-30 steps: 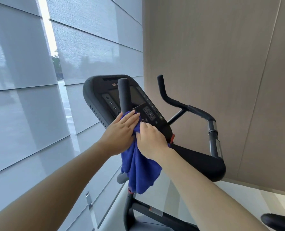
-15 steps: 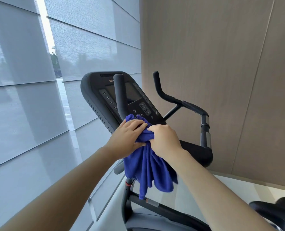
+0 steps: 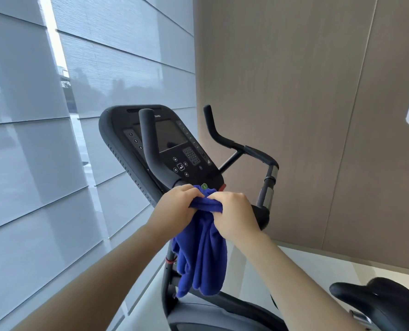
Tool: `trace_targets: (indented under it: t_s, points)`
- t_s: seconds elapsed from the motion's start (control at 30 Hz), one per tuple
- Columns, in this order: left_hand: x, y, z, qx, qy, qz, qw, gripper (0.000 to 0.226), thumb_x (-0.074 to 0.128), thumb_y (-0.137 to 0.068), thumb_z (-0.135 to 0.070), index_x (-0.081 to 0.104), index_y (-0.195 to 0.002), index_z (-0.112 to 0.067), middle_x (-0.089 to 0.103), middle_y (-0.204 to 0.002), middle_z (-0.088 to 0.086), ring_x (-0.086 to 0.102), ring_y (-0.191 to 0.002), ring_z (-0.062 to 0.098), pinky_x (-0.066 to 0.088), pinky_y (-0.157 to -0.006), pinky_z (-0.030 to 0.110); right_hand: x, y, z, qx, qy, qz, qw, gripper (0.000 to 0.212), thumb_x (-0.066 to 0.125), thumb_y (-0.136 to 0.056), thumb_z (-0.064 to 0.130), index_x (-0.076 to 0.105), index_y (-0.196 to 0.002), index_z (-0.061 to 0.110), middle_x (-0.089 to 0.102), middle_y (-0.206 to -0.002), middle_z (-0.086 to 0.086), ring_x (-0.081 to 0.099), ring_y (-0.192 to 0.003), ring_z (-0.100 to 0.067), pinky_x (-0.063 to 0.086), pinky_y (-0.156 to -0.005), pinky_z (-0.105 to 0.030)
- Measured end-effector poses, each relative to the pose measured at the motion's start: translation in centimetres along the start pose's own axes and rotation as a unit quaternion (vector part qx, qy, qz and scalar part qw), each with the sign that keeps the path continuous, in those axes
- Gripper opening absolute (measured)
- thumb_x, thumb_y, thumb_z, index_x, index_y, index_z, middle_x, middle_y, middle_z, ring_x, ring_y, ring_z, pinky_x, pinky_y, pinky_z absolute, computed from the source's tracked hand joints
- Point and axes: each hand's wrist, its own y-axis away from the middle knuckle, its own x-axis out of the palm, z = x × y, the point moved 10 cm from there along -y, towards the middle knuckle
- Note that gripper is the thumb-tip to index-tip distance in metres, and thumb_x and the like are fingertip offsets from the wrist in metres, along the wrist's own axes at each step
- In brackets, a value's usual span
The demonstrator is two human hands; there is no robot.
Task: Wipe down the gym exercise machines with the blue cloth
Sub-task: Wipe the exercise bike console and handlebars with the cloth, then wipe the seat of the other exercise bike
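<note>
Hands (image 3: 174,211) (image 3: 234,217) (both curled) grip blue cloth (image 3: 201,259) below console (image 3: 172,137)

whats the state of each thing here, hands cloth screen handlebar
blue cloth: bunched between both hands, rest hanging down
left hand: grips the cloth
right hand: grips the cloth
console screen: dark, apparently off
left handlebar: upper part bare, cloth at its base

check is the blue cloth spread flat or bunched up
Bunched. The blue cloth is gathered in the left hand and right hand, its rest hanging in folds.
</note>
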Motion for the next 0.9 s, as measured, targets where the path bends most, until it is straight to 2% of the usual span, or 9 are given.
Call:
trace_targets:
  t_s: [0.1,0.27,0.37,0.5,0.6,0.73,0.83,0.9]
  points:
    - [0.9,0.2,-2.3,0.017,-0.015,0.028,0.999,0.033,0.053,-0.08,0.0,0.066,-0.106,-0.015,0.065,-0.103,-0.001,0.056,-0.097,0.021,0.037,-0.073,0.023,-1.1,1.5,-1.6,0.013,-0.014,0.011,1.0,0.019,0.056,-0.086,0.008,0.07,-0.098,0.016,0.071,-0.087,-0.004,0.058,-0.075,-0.02,0.047,-0.068,-0.023]
    - [3.7,0.9,-6.0,0.015,-0.047,0.086,0.995,0.036,0.046,-0.085,-0.005,0.061,-0.114,-0.021,0.063,-0.115,-0.007,0.055,-0.107,0.017,0.046,-0.083,0.034,-3.1,4.8,-4.6,0.03,-0.041,0.017,0.999,0.021,0.056,-0.089,0.01,0.069,-0.102,0.019,0.071,-0.091,-0.001,0.063,-0.082,-0.018,0.052,-0.073,-0.024]
    - [5.0,0.9,-8.2,-0.01,-0.085,0.101,0.991,0.033,0.042,-0.088,-0.007,0.061,-0.11,-0.023,0.063,-0.112,-0.009,0.053,-0.108,0.015,0.048,-0.079,0.034,-4.2,6.7,-6.4,0.039,-0.049,0.038,0.997,0.025,0.055,-0.09,0.014,0.066,-0.11,0.024,0.071,-0.099,0.001,0.063,-0.088,-0.016,0.051,-0.078,-0.023]
    - [5.5,1.3,-11.4,-0.086,-0.028,0.056,0.994,0.035,0.044,-0.083,-0.004,0.063,-0.104,-0.025,0.064,-0.103,-0.007,0.056,-0.097,0.019,0.048,-0.074,0.035,-6.2,10.1,-9.1,0.07,-0.061,0.032,0.995,0.031,0.053,-0.091,0.012,0.06,-0.116,0.029,0.069,-0.102,0.006,0.061,-0.091,-0.012,0.042,-0.074,-0.015]
    - [6.9,1.8,-15.3,-0.08,0.015,0.055,0.995,0.035,0.045,-0.078,-0.001,0.063,-0.099,-0.023,0.064,-0.097,-0.006,0.057,-0.089,0.019,0.045,-0.069,0.03,-8.4,13.0,-11.4,0.089,-0.066,0.011,0.994,0.03,0.053,-0.089,0.011,0.06,-0.111,0.031,0.068,-0.097,0.009,0.058,-0.085,-0.01,0.041,-0.07,-0.016]
    - [10.1,2.5,-20.0,-0.07,0.052,0.069,0.994,0.03,0.047,-0.075,0.001,0.062,-0.094,-0.018,0.063,-0.094,-0.002,0.055,-0.083,0.018,0.046,-0.068,0.033,-11.1,17.7,-15.6,0.132,-0.047,-0.002,0.99,0.027,0.059,-0.085,0.021,0.058,-0.109,0.036,0.066,-0.098,0.013,0.057,-0.087,-0.012,0.042,-0.069,-0.022]
    - [13.4,3.2,-24.0,-0.054,0.064,0.102,0.991,0.027,0.049,-0.074,0.0,0.057,-0.091,-0.018,0.058,-0.09,-0.005,0.05,-0.08,0.016,0.037,-0.062,0.025,-13.5,21.6,-19.2,0.163,-0.026,-0.012,0.986,0.026,0.064,-0.082,0.029,0.059,-0.107,0.035,0.064,-0.1,0.014,0.055,-0.093,-0.012,0.043,-0.073,-0.026]
    - [15.4,3.8,-26.6,-0.047,0.071,0.119,0.989,0.024,0.049,-0.073,-0.002,0.053,-0.089,-0.019,0.053,-0.087,-0.008,0.047,-0.078,0.016,0.032,-0.057,0.025,-15.0,24.0,-21.4,0.18,-0.013,-0.015,0.983,0.025,0.065,-0.081,0.032,0.059,-0.105,0.032,0.064,-0.1,0.013,0.054,-0.095,-0.013,0.045,-0.077,-0.029]
